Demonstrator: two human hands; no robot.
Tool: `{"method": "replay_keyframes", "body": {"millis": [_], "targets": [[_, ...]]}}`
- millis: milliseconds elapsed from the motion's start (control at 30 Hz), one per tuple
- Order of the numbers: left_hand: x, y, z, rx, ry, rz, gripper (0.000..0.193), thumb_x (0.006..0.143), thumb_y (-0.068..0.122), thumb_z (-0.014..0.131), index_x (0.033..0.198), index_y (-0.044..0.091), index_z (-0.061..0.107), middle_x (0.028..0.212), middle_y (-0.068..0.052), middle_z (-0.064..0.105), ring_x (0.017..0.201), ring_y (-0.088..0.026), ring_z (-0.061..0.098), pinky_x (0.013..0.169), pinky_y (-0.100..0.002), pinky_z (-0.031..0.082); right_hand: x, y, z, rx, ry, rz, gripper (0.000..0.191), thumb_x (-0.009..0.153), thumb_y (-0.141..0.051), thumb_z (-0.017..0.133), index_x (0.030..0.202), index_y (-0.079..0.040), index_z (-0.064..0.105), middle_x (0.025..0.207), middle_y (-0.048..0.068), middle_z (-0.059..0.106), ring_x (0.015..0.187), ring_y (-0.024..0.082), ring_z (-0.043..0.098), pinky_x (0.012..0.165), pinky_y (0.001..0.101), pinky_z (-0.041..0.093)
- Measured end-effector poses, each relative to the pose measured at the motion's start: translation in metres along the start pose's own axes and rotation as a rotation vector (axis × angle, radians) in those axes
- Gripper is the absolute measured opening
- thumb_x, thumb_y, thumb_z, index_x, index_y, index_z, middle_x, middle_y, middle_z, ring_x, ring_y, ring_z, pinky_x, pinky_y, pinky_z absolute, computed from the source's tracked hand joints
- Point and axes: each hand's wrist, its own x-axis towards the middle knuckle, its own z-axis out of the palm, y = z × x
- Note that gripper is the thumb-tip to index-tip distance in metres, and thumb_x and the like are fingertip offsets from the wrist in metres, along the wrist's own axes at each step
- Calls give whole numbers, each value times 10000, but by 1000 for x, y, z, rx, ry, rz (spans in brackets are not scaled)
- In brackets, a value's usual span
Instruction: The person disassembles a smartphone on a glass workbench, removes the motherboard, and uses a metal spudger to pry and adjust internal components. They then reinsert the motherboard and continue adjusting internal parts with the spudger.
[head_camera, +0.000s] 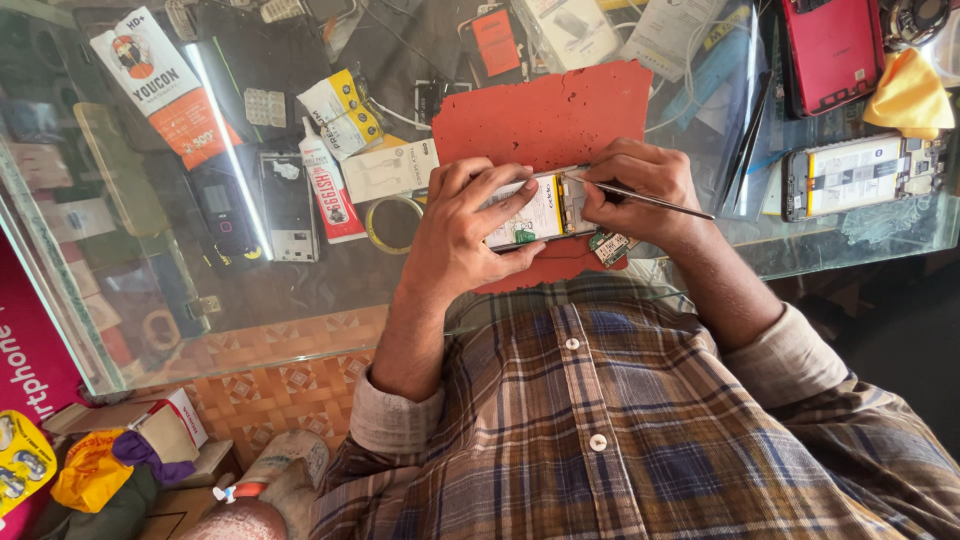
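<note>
My left hand (462, 232) is shut on an opened phone (538, 214), its white battery and inner parts facing up. It holds the phone just above a red mat (545, 115) on a glass counter (250, 300). My right hand (640, 192) grips a thin metal tool (655, 200), whose tip touches the phone's upper edge near the right end. A small green circuit board (611, 247) lies on the mat just below my right hand.
Left of my hands lie a white and red glue tube (328, 190), a tape ring (392, 222) and a dark old phone (225, 212). Another opened phone (860, 175), a red phone (830, 50) and a yellow cloth (908, 95) sit at the right.
</note>
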Motion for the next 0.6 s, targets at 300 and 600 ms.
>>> {"method": "replay_keyframes", "body": {"millis": [300, 600], "targets": [[1, 0, 0, -5, -6, -11, 610, 696, 321, 923, 1220, 63, 748, 1332, -7, 640, 1185, -251, 548, 1076, -436, 406, -1, -1, -1, -4, 0, 0, 125, 814, 1, 783, 886, -16, 681, 891, 108, 711, 767, 233, 723, 652, 333, 582], [1, 1, -2, 2, 0, 2, 600, 711, 318, 921, 1225, 61, 746, 1340, -13, 638, 1199, -255, 548, 1091, -440, 404, 0, -2, -1, 0, 4, 2, 129, 819, 11, 778, 891, -17, 675, 897, 107, 709, 771, 236, 718, 657, 338, 579]]}}
